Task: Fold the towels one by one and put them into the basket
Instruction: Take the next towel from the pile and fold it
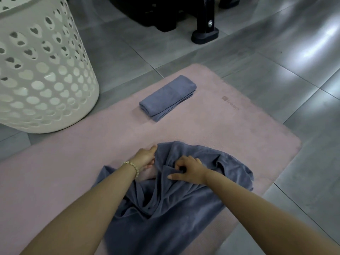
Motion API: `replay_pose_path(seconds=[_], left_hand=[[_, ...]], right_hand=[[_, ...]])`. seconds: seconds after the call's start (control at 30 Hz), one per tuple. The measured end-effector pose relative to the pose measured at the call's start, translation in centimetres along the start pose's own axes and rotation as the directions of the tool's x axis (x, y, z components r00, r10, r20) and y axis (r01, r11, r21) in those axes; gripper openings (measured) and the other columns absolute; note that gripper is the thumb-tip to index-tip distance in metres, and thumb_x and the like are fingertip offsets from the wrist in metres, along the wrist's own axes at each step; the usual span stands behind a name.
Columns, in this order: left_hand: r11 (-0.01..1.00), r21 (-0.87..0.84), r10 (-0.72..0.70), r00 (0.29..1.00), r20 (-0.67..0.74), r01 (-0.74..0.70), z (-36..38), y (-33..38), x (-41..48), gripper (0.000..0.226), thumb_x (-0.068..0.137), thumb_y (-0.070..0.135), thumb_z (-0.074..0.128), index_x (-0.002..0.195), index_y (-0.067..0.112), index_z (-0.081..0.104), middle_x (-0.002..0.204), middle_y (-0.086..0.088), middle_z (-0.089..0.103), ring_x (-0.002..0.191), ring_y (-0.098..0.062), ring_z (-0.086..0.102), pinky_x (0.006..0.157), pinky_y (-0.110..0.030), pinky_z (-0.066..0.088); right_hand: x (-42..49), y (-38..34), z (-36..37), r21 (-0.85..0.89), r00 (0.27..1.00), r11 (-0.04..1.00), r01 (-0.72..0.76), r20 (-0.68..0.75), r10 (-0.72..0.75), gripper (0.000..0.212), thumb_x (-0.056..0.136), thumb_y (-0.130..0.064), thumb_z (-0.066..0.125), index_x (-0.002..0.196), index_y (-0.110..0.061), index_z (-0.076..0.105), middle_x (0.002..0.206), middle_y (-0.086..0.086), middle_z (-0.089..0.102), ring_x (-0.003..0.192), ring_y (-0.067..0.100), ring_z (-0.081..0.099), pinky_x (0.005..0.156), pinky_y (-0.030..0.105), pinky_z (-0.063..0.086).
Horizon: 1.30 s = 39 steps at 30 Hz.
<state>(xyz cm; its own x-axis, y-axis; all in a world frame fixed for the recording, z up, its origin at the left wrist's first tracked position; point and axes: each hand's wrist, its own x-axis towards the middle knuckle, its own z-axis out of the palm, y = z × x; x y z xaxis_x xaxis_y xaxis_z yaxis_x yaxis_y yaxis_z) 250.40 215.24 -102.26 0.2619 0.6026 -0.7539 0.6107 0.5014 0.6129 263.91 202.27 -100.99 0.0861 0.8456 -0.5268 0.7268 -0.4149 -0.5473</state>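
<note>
Both the left hand [146, 156] and right hand [189, 169] grip a crumpled towel [165, 208] on a pink mat [64, 162]; a folded towel [166, 98] lies near the basket [42, 70].

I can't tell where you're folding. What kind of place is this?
Probably a room at home, maybe a workout corner. There is a grey tiled floor, a pink exercise mat, a white laundry basket with heart-shaped holes, and black equipment feet behind.
</note>
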Motion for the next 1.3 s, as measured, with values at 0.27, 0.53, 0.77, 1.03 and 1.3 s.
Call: replay_pose_path(seconds=[0.27, 0.53, 0.77, 1.03, 1.3], left_hand=[[0.860, 0.433, 0.303, 0.953, -0.008, -0.270, 0.9, 0.2, 1.7, 0.029, 0.087, 0.027, 0.065, 0.065, 0.011, 0.056, 0.069, -0.005, 0.055, 0.067, -0.017, 0.049, 0.064, -0.024, 0.039], [0.877, -0.387, 0.340, 0.937, 0.084, -0.284, 1.5, 3.7, -2.3, 0.025, 0.090, 0.021, 0.062, 0.111, 0.008, 0.058, 0.104, -0.008, 0.066, 0.090, -0.019, 0.065, 0.078, -0.028, 0.054], [0.903, -0.289, 0.383, 0.901, 0.201, -0.319, 0.7, 6.0, -6.4, 0.018, 0.093, 0.026, 0.058, 0.094, 0.012, 0.068, 0.081, -0.005, 0.072, 0.066, -0.011, 0.067, 0.060, -0.021, 0.054], [0.888, -0.309, 0.408, 0.893, 0.190, -0.340, 1.8, 6.0, -7.3, 0.025, 0.095, 0.034, 0.051, 0.099, 0.017, 0.068, 0.092, -0.004, 0.074, 0.079, -0.014, 0.070, 0.066, -0.022, 0.056], [0.811, -0.327, 0.518, 0.855, 0.017, -0.485, 3.0, 6.1, -7.1, 0.013, 0.086, 0.013, 0.066, 0.099, 0.011, 0.069, 0.091, -0.003, 0.074, 0.083, -0.013, 0.069, 0.076, -0.021, 0.055]], right_hand=[[-1.0, 0.0, -1.9, 0.294, 0.998, 0.956, -0.008, 0.058, -0.009, 0.028, 0.084, -0.041, 0.067, 0.090, -0.014, 0.064, 0.074, -0.008, 0.053, 0.070, 0.006, 0.046, 0.074, 0.020, 0.040], [-2.6, -1.6, -5.2, 0.728, 0.980, 0.656, 0.199, -0.161, -0.119, 0.017, 0.091, -0.009, 0.059, 0.074, -0.012, 0.061, 0.051, -0.018, 0.058, 0.053, -0.007, 0.053, 0.060, 0.007, 0.042], [-2.2, -2.9, -6.9, 0.709, 0.895, 0.584, 0.395, -0.442, -0.069, 0.008, 0.088, -0.010, 0.064, 0.092, -0.006, 0.070, 0.087, 0.004, 0.071, 0.083, 0.007, 0.064, 0.079, 0.018, 0.051], [-1.9, -2.1, -6.7, 0.717, 0.869, 0.605, 0.346, -0.488, 0.081, 0.005, 0.086, -0.013, 0.068, 0.085, -0.011, 0.072, 0.085, 0.004, 0.072, 0.082, 0.013, 0.065, 0.081, 0.029, 0.054], [-2.7, 0.2, -7.0, 0.799, 0.964, 0.553, 0.238, -0.265, -0.033, 0.014, 0.082, -0.014, 0.072, 0.095, -0.016, 0.065, 0.092, 0.000, 0.071, 0.087, 0.012, 0.067, 0.080, 0.024, 0.052]])
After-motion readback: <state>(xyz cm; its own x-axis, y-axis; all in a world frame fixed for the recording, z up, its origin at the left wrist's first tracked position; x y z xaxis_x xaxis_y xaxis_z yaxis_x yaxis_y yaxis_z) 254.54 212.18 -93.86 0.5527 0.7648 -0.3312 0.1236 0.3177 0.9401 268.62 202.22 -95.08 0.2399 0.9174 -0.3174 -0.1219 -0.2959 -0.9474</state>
